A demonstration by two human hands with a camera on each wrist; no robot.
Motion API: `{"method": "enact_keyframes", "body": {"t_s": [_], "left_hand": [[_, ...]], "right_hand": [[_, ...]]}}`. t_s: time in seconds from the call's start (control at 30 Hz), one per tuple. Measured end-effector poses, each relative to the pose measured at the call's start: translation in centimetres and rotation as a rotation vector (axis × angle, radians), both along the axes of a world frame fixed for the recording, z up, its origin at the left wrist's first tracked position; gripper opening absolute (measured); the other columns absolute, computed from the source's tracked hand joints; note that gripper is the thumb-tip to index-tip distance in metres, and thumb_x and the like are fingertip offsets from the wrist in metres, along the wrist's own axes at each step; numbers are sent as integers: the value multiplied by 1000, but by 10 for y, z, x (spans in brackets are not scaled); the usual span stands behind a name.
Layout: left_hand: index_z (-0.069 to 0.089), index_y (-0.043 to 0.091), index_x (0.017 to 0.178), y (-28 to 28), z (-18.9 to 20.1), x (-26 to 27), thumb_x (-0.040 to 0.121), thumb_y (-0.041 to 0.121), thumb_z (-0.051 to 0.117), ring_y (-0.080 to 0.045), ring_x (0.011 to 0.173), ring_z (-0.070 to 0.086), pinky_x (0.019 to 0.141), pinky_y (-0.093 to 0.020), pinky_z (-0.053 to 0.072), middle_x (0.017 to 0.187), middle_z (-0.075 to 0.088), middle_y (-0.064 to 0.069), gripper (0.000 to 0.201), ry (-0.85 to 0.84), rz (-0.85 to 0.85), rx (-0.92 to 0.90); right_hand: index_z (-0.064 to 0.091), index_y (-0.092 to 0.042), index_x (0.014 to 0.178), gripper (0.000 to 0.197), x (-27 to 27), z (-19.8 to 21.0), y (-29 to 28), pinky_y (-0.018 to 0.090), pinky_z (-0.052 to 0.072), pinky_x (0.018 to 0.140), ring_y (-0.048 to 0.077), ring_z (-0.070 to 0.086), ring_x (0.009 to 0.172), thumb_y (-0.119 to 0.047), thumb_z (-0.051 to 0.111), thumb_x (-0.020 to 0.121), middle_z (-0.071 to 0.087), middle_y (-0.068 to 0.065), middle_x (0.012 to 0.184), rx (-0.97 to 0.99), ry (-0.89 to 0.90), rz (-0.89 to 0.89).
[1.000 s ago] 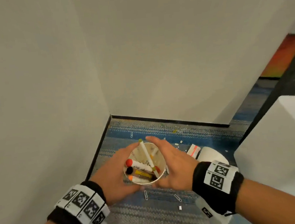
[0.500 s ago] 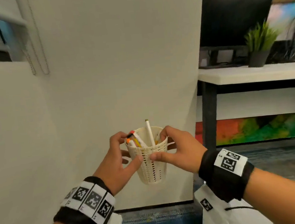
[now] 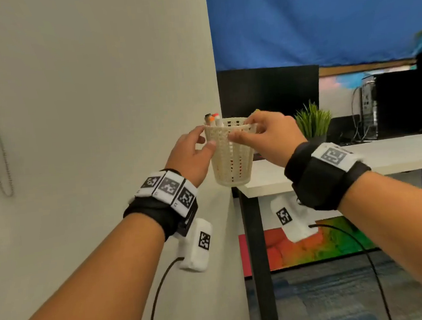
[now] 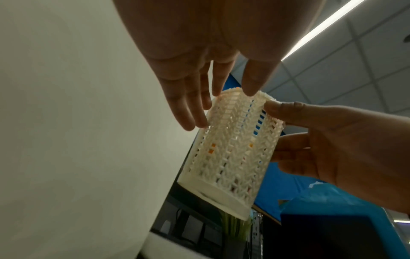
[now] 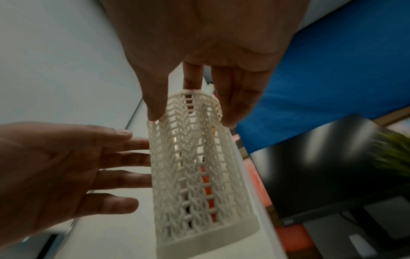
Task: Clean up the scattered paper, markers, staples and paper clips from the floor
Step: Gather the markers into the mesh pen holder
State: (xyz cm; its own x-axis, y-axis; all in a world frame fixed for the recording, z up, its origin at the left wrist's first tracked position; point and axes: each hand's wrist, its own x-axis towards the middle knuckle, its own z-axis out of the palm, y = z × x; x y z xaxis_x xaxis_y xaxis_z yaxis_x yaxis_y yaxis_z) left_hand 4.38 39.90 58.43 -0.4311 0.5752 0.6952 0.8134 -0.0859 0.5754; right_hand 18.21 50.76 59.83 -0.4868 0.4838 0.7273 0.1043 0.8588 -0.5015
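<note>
A white mesh pen cup (image 3: 231, 158) is held upright in the air in front of the left front corner of a white table (image 3: 393, 155). Several markers (image 3: 213, 120) with orange, red and black caps stick out of its top. My left hand (image 3: 206, 137) pinches the cup near the rim from the left, thumb on the near side. My right hand (image 3: 240, 131) pinches the rim from the right. In the left wrist view the left hand (image 4: 226, 99) holds the cup (image 4: 230, 150) by its upper edge. The right wrist view has the right hand (image 5: 193, 112) gripping the cup (image 5: 199, 175).
A plain wall (image 3: 99, 118) fills the left. On the table stand a small green plant (image 3: 312, 123), a dark monitor (image 3: 267, 91) and a computer tower (image 3: 391, 103). A black table leg (image 3: 256, 258) runs down to blue carpet (image 3: 331, 297).
Both hands have lifted the cup from just above the floor up to table height and to the right. The view has swung up from the carpet to the table.
</note>
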Motion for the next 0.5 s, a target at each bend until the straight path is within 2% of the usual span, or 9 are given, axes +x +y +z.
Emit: {"method": "enact_keyframes", "body": {"t_s": [0.07, 0.13, 0.2, 0.27, 0.33, 0.4, 0.5], "left_hand": [[47, 32, 127, 29, 24, 2, 89, 37, 45, -22, 105, 58, 92, -48, 49, 113, 58, 1, 38, 6, -12, 0], [49, 30, 127, 55, 43, 3, 91, 32, 45, -22, 109, 57, 96, -46, 47, 113, 60, 1, 37, 25, -1, -33], [48, 27, 129, 78, 57, 3, 91, 27, 46, -24, 112, 55, 99, -39, 45, 120, 60, -2, 38, 96, 49, -100], [48, 26, 129, 98, 64, 2, 91, 25, 46, -24, 112, 56, 97, -33, 44, 126, 59, -4, 38, 207, 120, -180], [44, 26, 132, 115, 69, 3, 92, 26, 45, -24, 115, 55, 97, -33, 42, 131, 55, -4, 40, 325, 190, -272], [41, 23, 136, 125, 70, 5, 93, 26, 43, -24, 120, 51, 100, -34, 39, 136, 51, -4, 43, 404, 242, -349], [41, 20, 136, 135, 67, 8, 93, 20, 41, -24, 124, 48, 102, -33, 37, 139, 49, -6, 43, 466, 263, -411]], "right_hand": [[58, -28, 89, 32, -1, 23, 25, 30, 57, 68, 14, 65, 79, -56, 64, 76, 65, -5, 87, -2, -1, -45], [60, -27, 87, 32, -5, 41, 50, 29, 55, 65, 13, 63, 77, -56, 65, 76, 63, -6, 83, -28, -2, -96], [63, -24, 90, 34, -15, 52, 76, 33, 56, 70, 15, 64, 78, -55, 66, 75, 65, -2, 86, -72, -21, -137], [64, -21, 94, 37, -28, 57, 100, 35, 56, 73, 18, 65, 79, -53, 68, 75, 67, 1, 89, -112, -91, -184], [64, -17, 97, 41, -44, 60, 119, 35, 56, 75, 20, 66, 78, -51, 68, 75, 67, 3, 90, -144, -177, -238], [61, -13, 89, 35, -59, 60, 132, 33, 56, 76, 19, 64, 72, -47, 66, 79, 65, 4, 83, -150, -246, -284], [54, -14, 70, 33, -74, 56, 143, 30, 52, 68, 17, 57, 60, -43, 61, 83, 59, 3, 69, -135, -359, -337]]}}
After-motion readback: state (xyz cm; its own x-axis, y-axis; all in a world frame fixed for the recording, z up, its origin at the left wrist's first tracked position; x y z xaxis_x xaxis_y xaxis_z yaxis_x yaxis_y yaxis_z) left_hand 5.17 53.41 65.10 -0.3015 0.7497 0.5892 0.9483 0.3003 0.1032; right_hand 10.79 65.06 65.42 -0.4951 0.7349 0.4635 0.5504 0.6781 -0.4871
